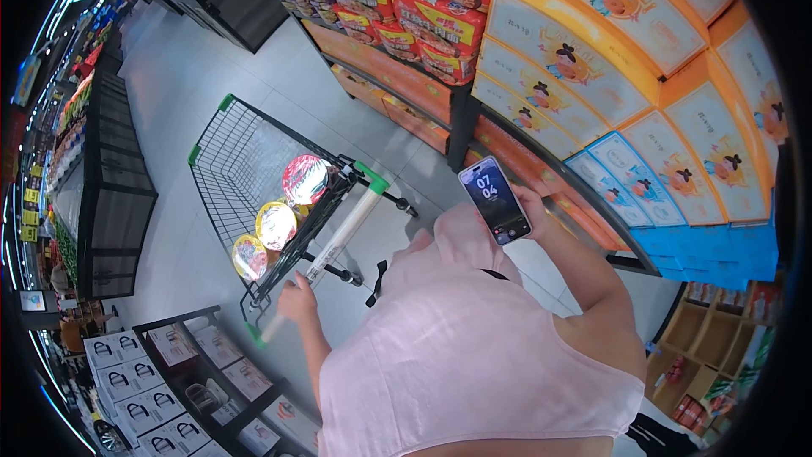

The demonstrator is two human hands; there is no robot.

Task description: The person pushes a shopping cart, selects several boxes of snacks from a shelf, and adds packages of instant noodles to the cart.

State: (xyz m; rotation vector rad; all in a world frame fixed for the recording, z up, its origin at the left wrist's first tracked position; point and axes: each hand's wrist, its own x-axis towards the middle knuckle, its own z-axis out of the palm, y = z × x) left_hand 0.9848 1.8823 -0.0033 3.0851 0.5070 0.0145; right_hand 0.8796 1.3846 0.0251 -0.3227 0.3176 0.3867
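My left hand (298, 298) is closed around the handle (342, 234) of a green and black wire shopping cart (233, 161). Three round tubs with shiny lids sit at the near end of the basket: a red tub (305, 179), a yellow tub (277, 225) and another yellow one (250, 257). My right hand (530, 210) grips a smartphone (494, 201), held upright in front of the shelves, its screen lit with a large 07 04. Some of the right fingers are hidden behind the phone.
On the right, shelves hold red noodle packs (436, 13), orange cartons (584, 59) and blue-edged boxes (622, 182). A dark produce stand (106, 195) runs along the left. White boxes (139, 393) are stacked at lower left. Grey tiled floor (169, 237) lies around the cart.
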